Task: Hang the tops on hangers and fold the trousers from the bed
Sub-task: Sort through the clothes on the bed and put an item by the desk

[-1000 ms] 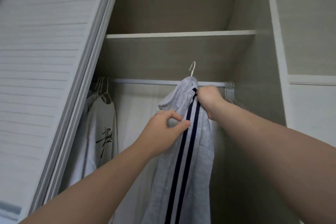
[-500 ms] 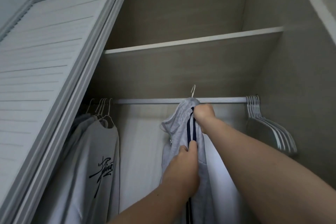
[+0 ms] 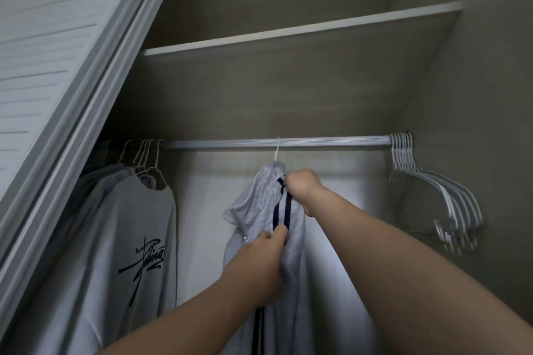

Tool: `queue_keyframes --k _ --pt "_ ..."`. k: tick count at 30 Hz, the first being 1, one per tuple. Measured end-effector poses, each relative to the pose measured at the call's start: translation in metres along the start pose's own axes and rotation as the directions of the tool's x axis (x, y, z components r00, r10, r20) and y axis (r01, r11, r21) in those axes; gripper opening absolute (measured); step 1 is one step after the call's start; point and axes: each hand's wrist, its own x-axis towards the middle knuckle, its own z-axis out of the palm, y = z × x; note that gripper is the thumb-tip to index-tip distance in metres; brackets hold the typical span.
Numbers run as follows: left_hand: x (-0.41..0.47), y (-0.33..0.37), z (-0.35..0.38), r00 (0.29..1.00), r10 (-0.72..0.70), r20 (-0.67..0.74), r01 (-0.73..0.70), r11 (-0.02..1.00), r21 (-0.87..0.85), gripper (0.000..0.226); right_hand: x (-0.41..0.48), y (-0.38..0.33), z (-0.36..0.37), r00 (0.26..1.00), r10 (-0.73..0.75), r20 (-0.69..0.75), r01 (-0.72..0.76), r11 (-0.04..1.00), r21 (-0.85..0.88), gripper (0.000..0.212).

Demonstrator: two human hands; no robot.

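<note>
The grey striped top (image 3: 259, 202) hangs from a white hanger (image 3: 277, 150) hooked near the middle of the wardrobe rail (image 3: 331, 142). The right hand (image 3: 302, 186) clenches the fabric just under the hook. The left hand (image 3: 259, 262) pinches the navy stripes lower down, with the rest of the top hanging below it.

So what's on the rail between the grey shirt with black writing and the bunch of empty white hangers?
Head view: only the light grey top with dark stripes, hooked on the silver rail, gripped by the left hand and right hand.
</note>
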Motion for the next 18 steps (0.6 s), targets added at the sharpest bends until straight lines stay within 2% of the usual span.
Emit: queue_keyframes --k 6,8,10,13,18 --pt "-0.01 -0.026 -0.005 0.997 -0.046 -0.066 0.051 0.996 0.068 0.047 -0.028 -0.01 0.014 0.986 -0.148 0.072 0.162 0.953 -0.258 0.014" --pt "-0.018 -0.04 -0.01 0.994 -0.061 -0.085 0.068 0.994 0.09 0.046 -0.04 -0.013 0.022 0.98 -0.173 0.097 0.196 0.919 -0.343 0.022" --pt "-0.027 -0.054 -0.017 0.994 -0.072 -0.087 0.08 0.992 0.098 0.047 -0.049 -0.013 0.03 0.966 -0.218 0.141 0.256 0.885 -0.388 0.013" --pt "-0.037 -0.073 -0.028 0.992 -0.099 -0.077 0.107 0.989 0.105 0.05 -0.052 -0.011 0.046 0.946 -0.272 0.177 0.32 0.873 -0.367 0.02" --pt "-0.051 -0.103 -0.046 0.982 -0.18 -0.058 0.187 0.968 0.167 0.047 -0.043 -0.003 0.082 0.941 -0.282 0.186 0.323 0.912 -0.252 0.028"
